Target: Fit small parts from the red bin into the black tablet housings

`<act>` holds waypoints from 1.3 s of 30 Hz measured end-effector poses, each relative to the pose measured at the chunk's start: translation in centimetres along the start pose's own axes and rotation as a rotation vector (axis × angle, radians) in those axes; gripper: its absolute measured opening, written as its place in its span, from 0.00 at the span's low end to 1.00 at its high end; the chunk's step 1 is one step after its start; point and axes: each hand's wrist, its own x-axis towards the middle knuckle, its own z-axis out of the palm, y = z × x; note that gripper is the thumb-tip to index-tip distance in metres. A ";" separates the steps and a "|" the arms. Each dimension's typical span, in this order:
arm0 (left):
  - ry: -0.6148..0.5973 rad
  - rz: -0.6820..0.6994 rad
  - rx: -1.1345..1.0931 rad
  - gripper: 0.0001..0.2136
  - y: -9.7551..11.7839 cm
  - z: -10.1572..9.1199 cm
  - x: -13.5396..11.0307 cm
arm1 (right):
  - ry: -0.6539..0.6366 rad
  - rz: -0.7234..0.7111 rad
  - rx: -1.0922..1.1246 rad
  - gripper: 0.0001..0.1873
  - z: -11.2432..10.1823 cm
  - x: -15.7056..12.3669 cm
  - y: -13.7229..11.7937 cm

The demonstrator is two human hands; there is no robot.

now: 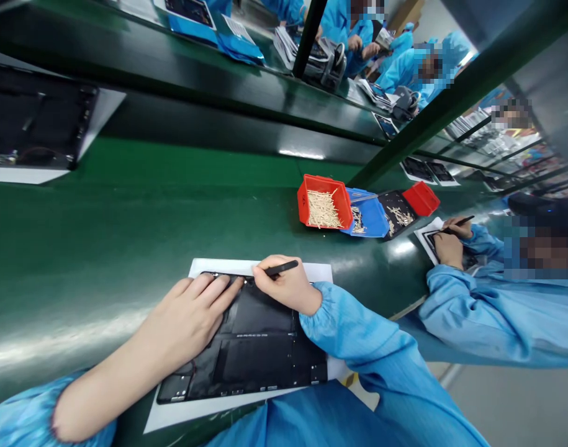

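Green assembly-line surface (125,205) runs across your view, with co-workers in blue smocks (416,71) along its far side. Right of centre: red bin (323,202) of pale wooden sticks (323,210), touching a blue tray (370,214). Further right, a co-worker's hand (455,228) holds a slim black tool (463,220) over a paper sheet (426,236). Directly before you, a black tablet panel (260,347) lies flat on a white sheet (260,268). Your left hand (190,313) is spread, fingers (218,288) resting on the panel's top edge. Your right hand (284,285) pinches a black pen-like tool (281,268); its tip is hidden behind your fingers, near the same edge.
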 end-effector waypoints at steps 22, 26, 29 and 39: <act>-0.043 0.001 -0.015 0.25 -0.3 1.1 -0.7 | -0.047 0.209 0.228 0.10 0.2 -0.5 1.2; -0.048 0.003 -0.016 0.25 -0.3 1.0 -0.7 | -0.045 0.212 0.207 0.10 0.2 -0.5 1.1; -0.053 0.010 -0.010 0.25 -0.4 0.8 -0.6 | -0.035 0.190 0.190 0.10 0.1 -0.5 1.0; -0.078 -0.021 -0.006 0.25 -0.1 0.3 -0.3 | -0.013 0.110 0.071 0.10 0.1 -0.7 0.8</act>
